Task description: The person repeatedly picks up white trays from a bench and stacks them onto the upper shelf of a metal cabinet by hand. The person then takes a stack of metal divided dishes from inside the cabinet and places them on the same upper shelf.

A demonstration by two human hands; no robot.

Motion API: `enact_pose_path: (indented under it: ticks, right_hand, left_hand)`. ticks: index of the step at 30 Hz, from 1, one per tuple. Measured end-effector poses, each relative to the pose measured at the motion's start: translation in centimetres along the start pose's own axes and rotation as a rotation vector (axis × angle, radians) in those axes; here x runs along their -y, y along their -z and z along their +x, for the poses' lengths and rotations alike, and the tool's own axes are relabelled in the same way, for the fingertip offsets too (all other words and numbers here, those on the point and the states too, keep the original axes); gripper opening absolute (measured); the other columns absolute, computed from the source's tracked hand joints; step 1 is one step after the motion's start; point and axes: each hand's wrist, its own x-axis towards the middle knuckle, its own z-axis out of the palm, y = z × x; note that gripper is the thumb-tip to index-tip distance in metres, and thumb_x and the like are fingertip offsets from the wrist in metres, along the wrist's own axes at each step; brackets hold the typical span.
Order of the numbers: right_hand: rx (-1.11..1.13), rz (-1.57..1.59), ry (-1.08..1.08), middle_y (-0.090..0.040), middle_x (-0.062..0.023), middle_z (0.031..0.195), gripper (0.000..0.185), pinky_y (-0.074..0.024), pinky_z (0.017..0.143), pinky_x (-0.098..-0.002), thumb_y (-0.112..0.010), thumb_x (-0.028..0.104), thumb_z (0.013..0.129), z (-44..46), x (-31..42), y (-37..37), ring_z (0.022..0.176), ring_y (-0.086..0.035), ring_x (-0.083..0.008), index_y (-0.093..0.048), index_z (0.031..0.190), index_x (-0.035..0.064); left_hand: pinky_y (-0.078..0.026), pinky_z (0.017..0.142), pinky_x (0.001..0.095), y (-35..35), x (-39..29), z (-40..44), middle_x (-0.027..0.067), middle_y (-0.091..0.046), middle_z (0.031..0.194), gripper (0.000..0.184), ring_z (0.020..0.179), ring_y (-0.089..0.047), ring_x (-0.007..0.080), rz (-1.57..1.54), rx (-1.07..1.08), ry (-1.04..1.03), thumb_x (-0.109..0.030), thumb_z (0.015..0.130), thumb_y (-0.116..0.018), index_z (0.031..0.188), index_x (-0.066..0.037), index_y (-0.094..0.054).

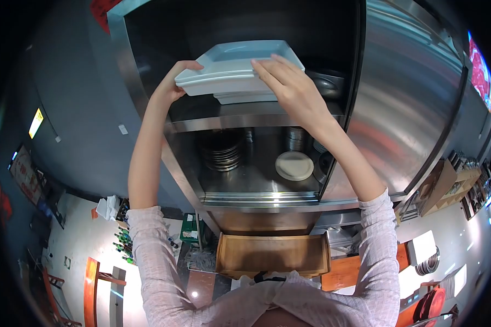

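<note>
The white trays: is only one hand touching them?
No, the left hand and the right hand both touch the white trays.

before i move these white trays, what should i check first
1. Left hand gripping the white trays at a corner: ok.
2. Right hand gripping firmly: cannot tell; it's on the rim, thumb hidden.
3. Held trays nested: ok, rims lie close together.
4. Lower white dish free of the trays above: cannot tell, contact hidden.
5. Cabinet open at the trays: ok.
</note>
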Motion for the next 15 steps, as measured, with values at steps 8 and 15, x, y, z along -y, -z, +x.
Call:
enact_pose_path:
  ticks: [8, 15]
  right_hand:
    - [-0.051, 0.015, -0.087, -0.063, -0.0134, 0.095, 0.036, -0.0447, 0.105, -0.0426, -0.058, -0.006, 0.073, 0.1, -2.8, -2.5, 0.093, -0.063, -0.0288, -0.061, 0.109, -0.0043]
    - [-0.151, 0.102, -0.101, -0.064, -0.0129, 0.093, 0.031, -0.0459, 0.103, -0.0415, -0.059, -0.007, 0.073, 0.9, -4.1, -5.2, 0.094, -0.063, -0.0309, -0.063, 0.103, -0.0019]
  left_hand:
    - [-0.041, 0.049, 0.0176, -0.3, -0.3, 0.8, -0.0033, -0.053, 0.069, 0.027, 0.057, -0.05, 0.0063, -0.095, -0.065, -0.077, -0.032, 0.087, -0.062, 0.09, -0.006, -0.061]
    - [-0.041, 0.084, 0.0287, -3.6, 1.4, -2.0, 0.0075, -0.057, 0.108, 0.029, 0.098, -0.054, 0.0166, 0.511, -0.611, -0.962, -0.021, 0.098, -0.042, 0.109, -0.002, -0.061]
